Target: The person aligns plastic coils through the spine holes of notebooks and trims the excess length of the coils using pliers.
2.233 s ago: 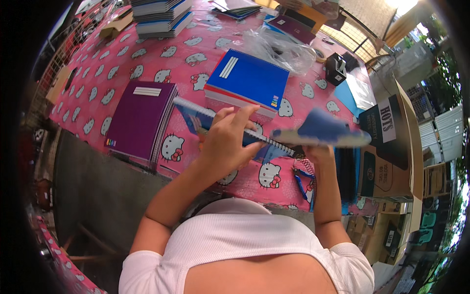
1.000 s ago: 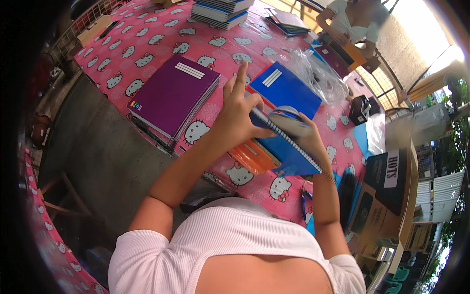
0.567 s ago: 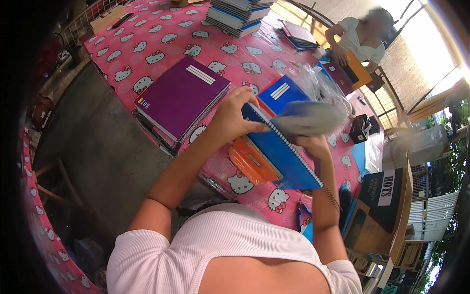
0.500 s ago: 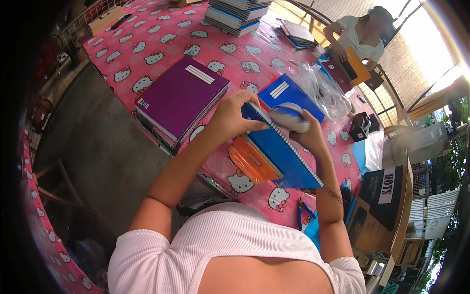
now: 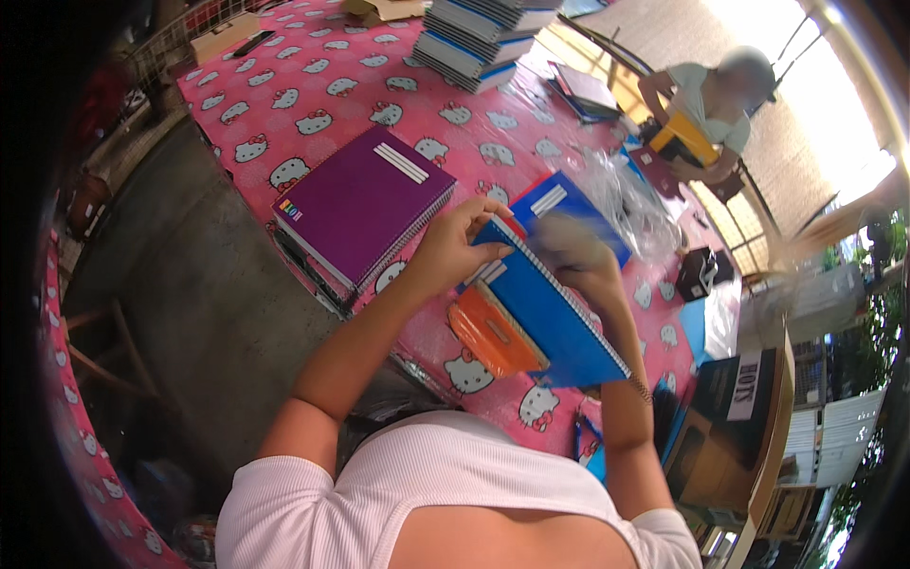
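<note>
The person's left hand point(image 5: 466, 245) has its grip clasped on the upper corner of a blue spiral notebook point(image 5: 559, 318), thumb against the near cover and fingers curled over the edge. The right hand point(image 5: 595, 277) is up by the notebook's far side, smeared by motion; a greyish blur sits at its fingers, and I cannot tell what that grip is closed on, if anything.

The notebook is in front of the person's chest, above the near part of the table point(image 5: 355, 102), tilted, its bound edge slanting down to the right. The cover is a bright, smooth blue, with pale label bars near the left side. Along the bound edge runs an even row of light-coloured loops, and past its lower end a thin dark coil point(image 5: 641, 387) trails near the right forearm.

Overlapping the notebook's lower left side in view is an orange block point(image 5: 495, 329) with a tan edge and a shiny wrapping. To the left lies a purple spiral notebook pile point(image 5: 365, 204); just beyond the hands is a flat blue-topped pile point(image 5: 602, 213) showing a red edge, then a crumpled clear plastic bag point(image 5: 645, 213). Near the right elbow stands a cardboard box point(image 5: 725, 431). Across the table, a co-worker point(image 5: 706, 100) handles something yellow and black.
</note>
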Tool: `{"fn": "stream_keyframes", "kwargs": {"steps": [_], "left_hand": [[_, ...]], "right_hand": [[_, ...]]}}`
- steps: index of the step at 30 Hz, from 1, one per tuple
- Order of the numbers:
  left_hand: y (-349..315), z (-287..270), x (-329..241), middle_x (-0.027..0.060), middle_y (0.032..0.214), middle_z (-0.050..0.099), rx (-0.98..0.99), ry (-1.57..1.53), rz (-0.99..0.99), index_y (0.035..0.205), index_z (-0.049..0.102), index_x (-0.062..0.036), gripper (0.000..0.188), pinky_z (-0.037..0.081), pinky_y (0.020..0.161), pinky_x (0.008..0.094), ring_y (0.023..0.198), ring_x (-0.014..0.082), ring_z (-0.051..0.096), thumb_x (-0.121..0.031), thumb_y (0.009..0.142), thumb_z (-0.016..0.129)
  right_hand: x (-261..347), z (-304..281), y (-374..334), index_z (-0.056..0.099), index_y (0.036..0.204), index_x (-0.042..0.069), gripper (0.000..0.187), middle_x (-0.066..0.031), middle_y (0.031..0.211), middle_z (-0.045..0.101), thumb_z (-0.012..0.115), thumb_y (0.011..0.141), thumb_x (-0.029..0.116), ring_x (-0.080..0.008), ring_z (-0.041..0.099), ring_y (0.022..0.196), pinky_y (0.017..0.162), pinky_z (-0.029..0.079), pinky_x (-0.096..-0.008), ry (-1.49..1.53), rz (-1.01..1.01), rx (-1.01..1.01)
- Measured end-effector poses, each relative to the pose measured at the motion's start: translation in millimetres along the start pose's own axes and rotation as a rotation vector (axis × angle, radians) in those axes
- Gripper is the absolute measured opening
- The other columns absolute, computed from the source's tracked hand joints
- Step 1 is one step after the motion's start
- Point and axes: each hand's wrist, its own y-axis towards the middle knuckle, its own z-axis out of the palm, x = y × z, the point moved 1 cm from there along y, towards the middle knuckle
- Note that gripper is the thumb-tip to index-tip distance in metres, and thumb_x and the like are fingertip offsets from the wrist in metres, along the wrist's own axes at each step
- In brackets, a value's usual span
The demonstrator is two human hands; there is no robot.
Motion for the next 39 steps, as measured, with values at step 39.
{"fn": "stream_keyframes", "kwargs": {"steps": [39], "left_hand": [[-1,66,-32,0.0117,0.095,0.070,0.198,-0.124,0.361,0.091,0.066,-0.0002,0.020,0.054,0.078,0.0287,0.090,0.0160,0.067,-0.003,0.075,0.078]], "right_hand": [[146,69,-193,0.058,0.107,-0.001,0.041,-0.0173,0.096,0.061,0.077,0.074,0.014,-0.0328,0.061,0.085,0.072,0.050,-0.0381,-0.506,0.284,-0.729]]}}
